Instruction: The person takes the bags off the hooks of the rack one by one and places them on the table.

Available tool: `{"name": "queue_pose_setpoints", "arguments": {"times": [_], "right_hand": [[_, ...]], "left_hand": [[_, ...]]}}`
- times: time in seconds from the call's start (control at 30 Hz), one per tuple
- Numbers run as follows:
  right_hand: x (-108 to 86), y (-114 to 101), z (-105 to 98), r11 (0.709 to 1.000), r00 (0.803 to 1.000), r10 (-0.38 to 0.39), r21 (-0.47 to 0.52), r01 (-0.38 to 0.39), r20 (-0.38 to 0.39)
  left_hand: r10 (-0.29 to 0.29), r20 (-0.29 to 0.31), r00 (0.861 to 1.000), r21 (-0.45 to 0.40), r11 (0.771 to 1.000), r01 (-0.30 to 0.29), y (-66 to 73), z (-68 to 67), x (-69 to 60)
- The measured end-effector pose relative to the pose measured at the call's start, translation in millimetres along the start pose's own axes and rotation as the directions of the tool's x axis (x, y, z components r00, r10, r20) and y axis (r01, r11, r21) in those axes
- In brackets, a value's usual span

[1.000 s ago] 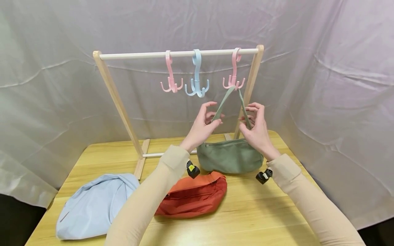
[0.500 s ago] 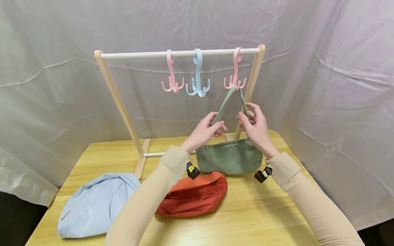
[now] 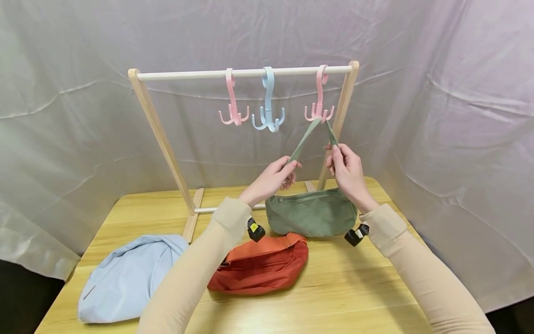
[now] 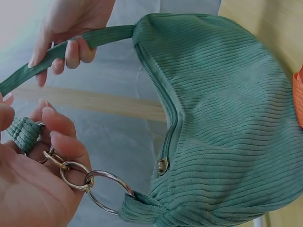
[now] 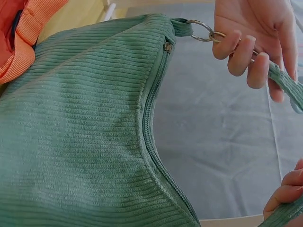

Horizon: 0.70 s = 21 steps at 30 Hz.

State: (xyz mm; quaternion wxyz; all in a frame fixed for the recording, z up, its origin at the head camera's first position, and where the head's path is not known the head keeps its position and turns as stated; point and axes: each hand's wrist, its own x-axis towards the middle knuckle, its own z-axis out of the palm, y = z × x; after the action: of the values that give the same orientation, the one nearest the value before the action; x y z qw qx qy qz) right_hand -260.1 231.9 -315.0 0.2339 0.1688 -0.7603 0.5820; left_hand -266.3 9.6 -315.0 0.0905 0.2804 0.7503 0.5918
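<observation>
Toward the far right corner of the bench (image 3: 346, 283), the green bag (image 3: 310, 214) is upright with its zip uppermost, lower than the white rail (image 3: 187, 74); I cannot tell whether its underside bears on the wood. My left hand (image 3: 272, 180) has its fingers curled round the strap (image 3: 307, 138) near one end, with metal rings (image 4: 89, 183) lying against them and linking to the bag. My right hand (image 3: 348, 172) pinches the other side of the strap between thumb and fingers. Between my hands the strap rises to a peak at the prongs of the right-hand pink hook (image 3: 319, 97); whether it is looped over one I cannot tell. A blue hook (image 3: 268, 98) and another pink hook (image 3: 232, 98) hang farther left. Just in front of the green bag lies a red bag (image 3: 263, 273), and a pale blue bag (image 3: 129, 283) lies by the bench's near left corner.
</observation>
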Motion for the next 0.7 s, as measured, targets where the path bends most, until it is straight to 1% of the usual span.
{"name": "queue_pose_setpoints", "arguments": {"times": [0.13, 0.27, 0.4, 0.5, 0.57, 0.7], "right_hand": [[-0.1, -1, 0, 1.0, 1.0, 0.004, -0.004, -0.004, 0.001], [-0.3, -1, -1, 1.0, 1.0, -0.001, -0.01, 0.001, 0.006], [-0.6, -1, -1, 1.0, 1.0, -0.007, -0.013, 0.007, 0.008], [-1.1, -1, 0, 1.0, 1.0, 0.005, -0.011, -0.004, 0.013], [-1.8, -3, 0, 1.0, 1.0, 0.013, -0.006, -0.013, 0.018], [-4.3, -11, 2, 1.0, 1.0, 0.013, -0.003, -0.013, 0.025]], "left_hand": [[0.023, -0.03, 0.999, 0.007, 1.0, -0.023, 2.6, -4.6, 1.6], [0.04, -0.074, 0.996, 0.011, 0.999, -0.039, 6.5, -8.0, 3.2], [0.048, -0.111, 0.993, 0.023, 0.999, -0.045, 10.9, -9.7, 4.4], [0.056, -0.133, 0.99, 0.039, 0.998, -0.052, 14.1, -10.6, 5.7], [0.067, -0.145, 0.987, 0.055, 0.997, -0.059, 16.2, -11.1, 7.0], [0.088, -0.162, 0.983, 0.06, 0.995, -0.08, 21.0, -12.2, 10.7]]}}
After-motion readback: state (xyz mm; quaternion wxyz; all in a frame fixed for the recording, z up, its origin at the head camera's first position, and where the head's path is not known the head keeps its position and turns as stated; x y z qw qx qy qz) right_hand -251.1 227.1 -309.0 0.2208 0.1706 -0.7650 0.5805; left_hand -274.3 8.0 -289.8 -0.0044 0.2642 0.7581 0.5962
